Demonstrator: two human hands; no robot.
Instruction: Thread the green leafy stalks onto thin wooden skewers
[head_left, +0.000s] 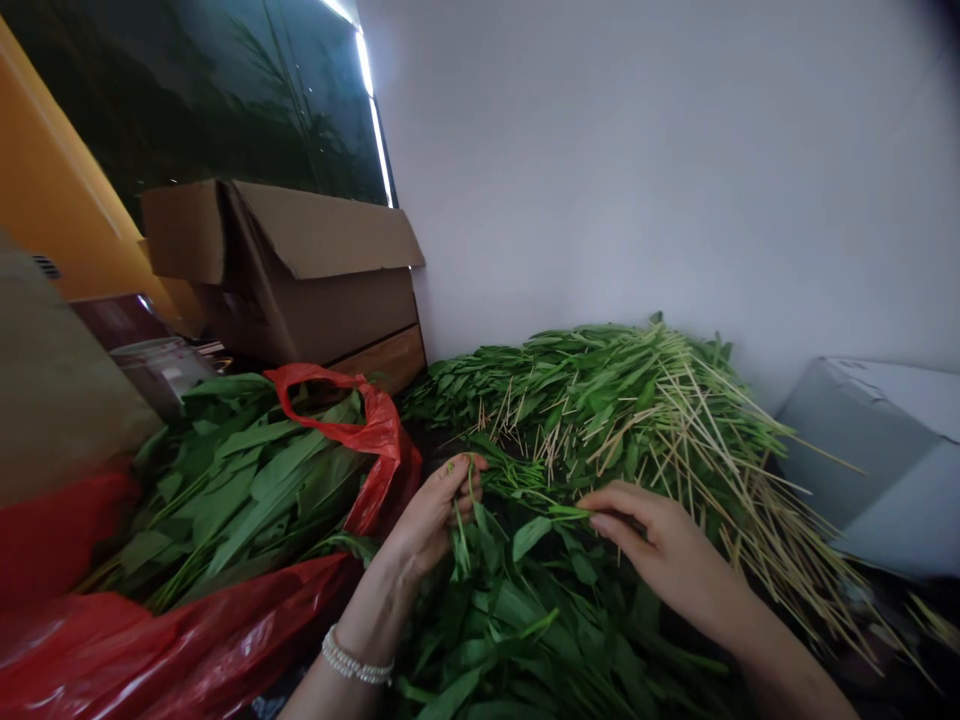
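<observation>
My left hand, with a pearl bracelet at the wrist, is closed around a few thin green stems at the near edge of a big heap of leafy greens. My right hand pinches a green stem with leaves between thumb and fingers, just right of the left hand. Pale straw-coloured stalks stick out of the heap on its right side. More loose leaves lie under both hands.
A red plastic bag full of broad green leaves lies at the left. Behind it sit cardboard boxes below a dark window. A white wall stands at the back, and a grey-white box sits at the right.
</observation>
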